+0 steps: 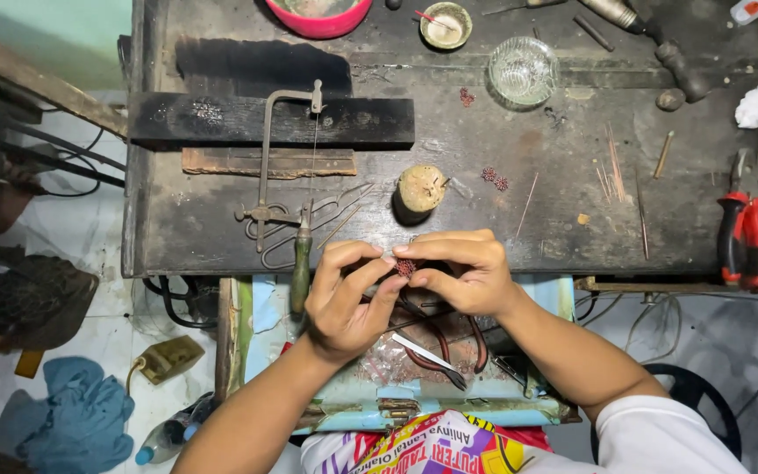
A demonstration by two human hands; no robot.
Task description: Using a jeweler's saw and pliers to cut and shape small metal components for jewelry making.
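Centre frame, nearest: left hand (344, 303) and right hand (462, 272), fingers of both pinching one small red beaded piece (405, 267) at the tabletop (502, 228) edge. Left: jeweller's saw (278, 167), green-handled tool (300, 263). Centre: cork stub (419, 189), pliers (436, 347) in tray below. Upper right: glass dish (523, 70). Far right: red-handled pliers (743, 237).
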